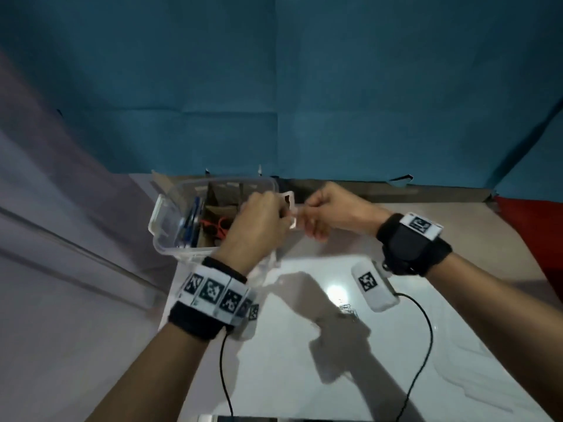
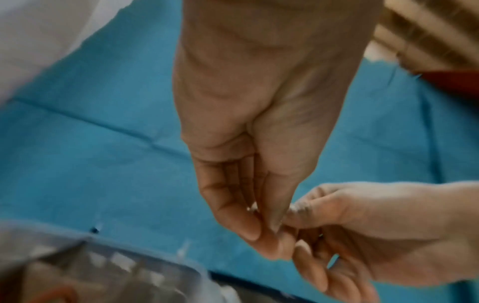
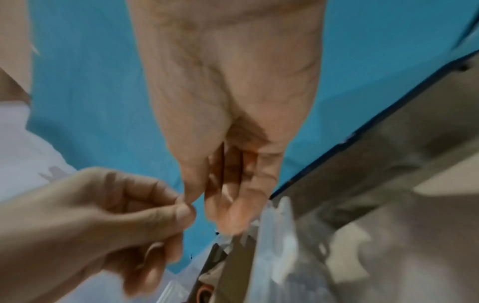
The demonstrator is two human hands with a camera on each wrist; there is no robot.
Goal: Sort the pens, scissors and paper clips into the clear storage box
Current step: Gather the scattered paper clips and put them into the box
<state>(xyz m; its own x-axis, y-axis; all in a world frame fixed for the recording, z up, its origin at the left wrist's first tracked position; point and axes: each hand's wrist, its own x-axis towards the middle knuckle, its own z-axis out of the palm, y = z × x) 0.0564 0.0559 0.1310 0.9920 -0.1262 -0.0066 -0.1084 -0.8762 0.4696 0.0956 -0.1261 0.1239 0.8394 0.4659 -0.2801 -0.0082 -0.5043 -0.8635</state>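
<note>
Clear storage box point(image 1: 170, 214), blue backdrop point(image 1: 304, 86) behind, white table point(image 1: 304, 345) below

backdrop cloth point(image 1: 304, 86): plain teal-blue. desk point(image 1: 304, 360): glossy white. storage box point(image 1: 170, 208): clear, colourless. pens point(image 1: 190, 220) inside it: blue. scissors point(image 1: 217, 225) inside it: orange-red handles. wrist straps point(image 1: 195, 322): black, carrying white tags point(image 1: 213, 292) with black square-code patterns. cables point(image 1: 417, 345): black. cloth at right edge point(image 1: 533, 233): red.
</note>
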